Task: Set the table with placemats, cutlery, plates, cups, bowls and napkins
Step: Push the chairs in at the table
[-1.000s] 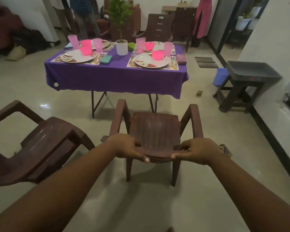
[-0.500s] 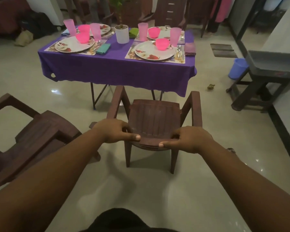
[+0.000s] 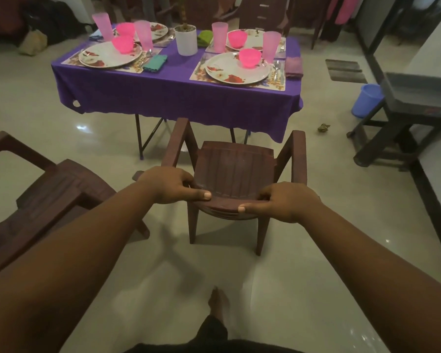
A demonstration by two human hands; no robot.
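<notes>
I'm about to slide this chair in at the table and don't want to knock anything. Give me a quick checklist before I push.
1. Grip: left hand and right hand both hold the top of the chair back: ok.
2. Aim: chair faces the near right place setting, plate ahead: ok.
3. Floor between chair and table: nothing lies there: ok.
4. Second chair at left stands apart from the path: ok.
5. Armrests passing under the tablecloth edge: cannot tell.
6. Table legs spaced wide enough for the chair: cannot tell.
</notes>
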